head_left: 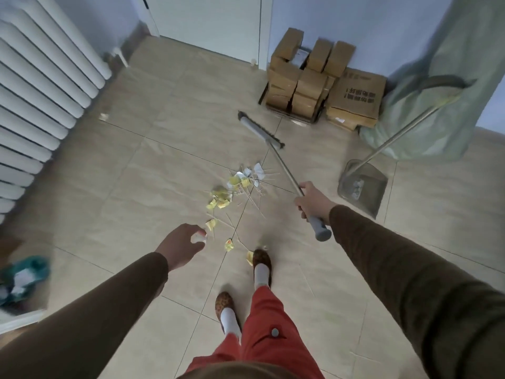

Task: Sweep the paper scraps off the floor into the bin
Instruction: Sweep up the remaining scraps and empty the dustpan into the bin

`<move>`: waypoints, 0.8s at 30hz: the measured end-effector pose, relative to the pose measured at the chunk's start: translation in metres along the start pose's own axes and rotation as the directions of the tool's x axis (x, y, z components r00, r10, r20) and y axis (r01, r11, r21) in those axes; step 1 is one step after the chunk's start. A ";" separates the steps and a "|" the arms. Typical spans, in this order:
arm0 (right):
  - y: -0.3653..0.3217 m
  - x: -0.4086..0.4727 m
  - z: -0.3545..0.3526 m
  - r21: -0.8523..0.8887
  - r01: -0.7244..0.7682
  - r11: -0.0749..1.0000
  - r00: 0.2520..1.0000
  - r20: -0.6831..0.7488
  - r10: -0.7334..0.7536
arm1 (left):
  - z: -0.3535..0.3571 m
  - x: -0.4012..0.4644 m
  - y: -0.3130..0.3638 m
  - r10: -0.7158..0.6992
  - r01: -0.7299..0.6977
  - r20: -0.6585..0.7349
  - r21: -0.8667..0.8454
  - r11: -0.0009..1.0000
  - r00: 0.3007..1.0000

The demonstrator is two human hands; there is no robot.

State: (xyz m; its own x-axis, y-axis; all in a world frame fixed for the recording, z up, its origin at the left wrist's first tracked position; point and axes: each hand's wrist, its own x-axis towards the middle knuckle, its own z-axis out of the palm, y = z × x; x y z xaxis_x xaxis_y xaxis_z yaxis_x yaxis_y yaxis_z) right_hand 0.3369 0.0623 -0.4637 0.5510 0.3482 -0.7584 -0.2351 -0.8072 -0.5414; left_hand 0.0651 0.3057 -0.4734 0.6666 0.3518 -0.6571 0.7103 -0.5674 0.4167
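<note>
Yellow and white paper scraps [235, 187] with thin sticks lie in a loose pile on the tiled floor ahead of my feet. My right hand [314, 202] grips the metal handle of a grey broom [261, 129]; its head rests on the floor beyond the pile. My left hand [181, 246] hangs above the near scraps with fingers spread and holds nothing. A grey dustpan [363, 187] with a long handle stands to the right with some scraps in it. At the left edge is a teal bin [24, 280] holding white paper.
A white radiator [41, 105] runs along the left wall. Stacked cardboard boxes [322, 83] stand by the far wall next to a white door [213, 23]. A pale green cloth-covered object [437, 91] stands at the right. My two feet [261, 262] are just behind the scraps.
</note>
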 end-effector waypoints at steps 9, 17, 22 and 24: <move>-0.058 0.148 0.001 -0.392 0.046 0.919 0.998 0.057 -0.026 | -0.008 0.042 -0.010 -0.072 0.071 -0.050 -0.013 0.997 0.996; 0.054 0.054 -0.001 -0.658 0.044 0.752 0.989 0.135 0.059 | -0.007 0.038 -0.005 -0.015 0.016 -0.054 0.022 1.000 0.998; 0.124 -0.056 -0.022 -0.667 -0.019 0.745 0.980 0.137 0.147 | -0.003 0.011 -0.015 0.039 -0.037 -0.058 0.045 0.998 0.998; 0.142 -0.101 -0.018 -0.617 -0.042 0.785 0.984 0.110 0.139 | 0.000 -0.005 -0.023 0.063 -0.060 -0.071 0.044 0.997 0.996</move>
State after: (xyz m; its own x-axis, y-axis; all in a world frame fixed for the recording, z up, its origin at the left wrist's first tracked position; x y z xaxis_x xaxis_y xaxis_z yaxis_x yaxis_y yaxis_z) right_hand 0.2618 -0.0963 -0.4573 0.4212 0.2831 -0.8617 0.2868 -0.9429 -0.1696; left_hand 0.0460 0.3170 -0.4797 0.7243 0.3672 -0.5836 0.6583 -0.6200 0.4270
